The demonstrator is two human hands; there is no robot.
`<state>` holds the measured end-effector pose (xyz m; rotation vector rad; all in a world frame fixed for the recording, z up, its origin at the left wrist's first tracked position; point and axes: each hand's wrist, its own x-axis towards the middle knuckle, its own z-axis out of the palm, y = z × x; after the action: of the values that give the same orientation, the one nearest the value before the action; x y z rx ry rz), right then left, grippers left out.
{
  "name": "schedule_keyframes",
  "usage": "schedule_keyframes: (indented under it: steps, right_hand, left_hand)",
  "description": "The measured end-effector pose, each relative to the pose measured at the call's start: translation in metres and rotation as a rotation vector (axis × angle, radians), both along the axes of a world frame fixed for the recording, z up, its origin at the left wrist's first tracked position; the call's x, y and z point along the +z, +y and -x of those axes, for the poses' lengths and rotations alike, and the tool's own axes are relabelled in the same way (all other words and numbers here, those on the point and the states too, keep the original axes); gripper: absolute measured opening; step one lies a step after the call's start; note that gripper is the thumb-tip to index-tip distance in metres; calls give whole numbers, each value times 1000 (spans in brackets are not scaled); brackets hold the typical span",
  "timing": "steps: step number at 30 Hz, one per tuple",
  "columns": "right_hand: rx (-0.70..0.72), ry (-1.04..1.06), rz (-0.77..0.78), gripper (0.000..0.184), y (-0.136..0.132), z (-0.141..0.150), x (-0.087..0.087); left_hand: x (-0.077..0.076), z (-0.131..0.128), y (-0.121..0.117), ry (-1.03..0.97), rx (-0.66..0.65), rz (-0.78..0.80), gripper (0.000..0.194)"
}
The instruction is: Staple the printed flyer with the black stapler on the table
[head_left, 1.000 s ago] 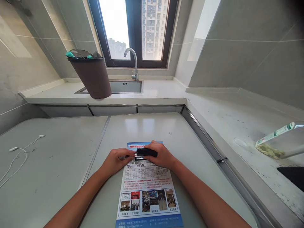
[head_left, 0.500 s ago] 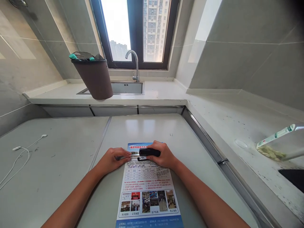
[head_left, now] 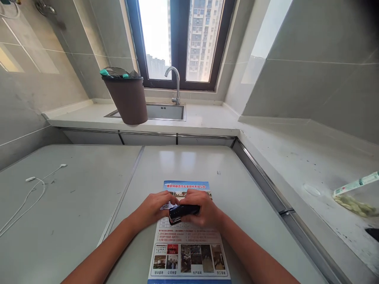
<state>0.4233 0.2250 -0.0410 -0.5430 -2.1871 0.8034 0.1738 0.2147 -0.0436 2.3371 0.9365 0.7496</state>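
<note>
A black stapler (head_left: 184, 212) is gripped in my right hand (head_left: 207, 209), lying sideways with its front end toward the left. My left hand (head_left: 158, 207) closes its thumb and fingers about that front end; the exact contact is partly hidden. Shiny metal shows along the stapler's lower edge. Under both hands lies a printed flyer (head_left: 192, 238) with a blue header, red lines of text and a row of photos near its bottom. My hands and the stapler cover its upper middle.
Small loose staples (head_left: 218, 172) lie on the white table (head_left: 189, 157). A white cable (head_left: 38, 185) runs along the left. Beyond are a brown bin (head_left: 127, 100), a sink (head_left: 168, 112) and a faucet (head_left: 177, 85). A counter (head_left: 281, 157) flanks the right side.
The stapler has come nearer to me and turned; the metal strip that stuck out leftward toward my left fingers no longer shows. Both hands moved down the flyer. The view has shifted slightly.
</note>
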Motion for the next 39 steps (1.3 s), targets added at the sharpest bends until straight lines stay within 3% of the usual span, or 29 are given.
schedule_keyframes:
  steps: [3, 6, 9, 11, 15, 19, 26, 34, 39]
  right_hand:
    - [-30, 4, 23, 24, -1, 1, 0]
    - [-100, 15, 37, 24, 1, -1, 1]
    - [-328, 59, 56, 25, 4, -5, 4]
    - [-542, 99, 35, 25, 7, -8, 6]
    - [-876, 115, -155, 25, 17, -19, 5]
    - [-1060, 35, -252, 25, 30, -32, -3]
    - [-1104, -71, -166, 28, 41, -43, -16]
    - [-1071, -155, -129, 32, 43, -45, -16]
    - [-999, -235, -107, 32, 43, -44, -14]
  left_hand:
    - [1, 1, 0, -18, 2, 4, 16]
    - [1, 1, 3, -66, 98, 50, 20]
    - [0, 1, 8, -81, 289, 37, 15]
    - [-2, 1, 12, -15, 348, -16, 13]
    - [-8, 1, 16, 197, 363, -117, 36]
    - [-8, 3, 15, 295, 303, -99, 53]
    - [-6, 5, 18, 81, 318, -73, 33]
    - [-14, 15, 27, -169, 427, -55, 55]
    - [-11, 18, 27, -416, 514, 50, 42]
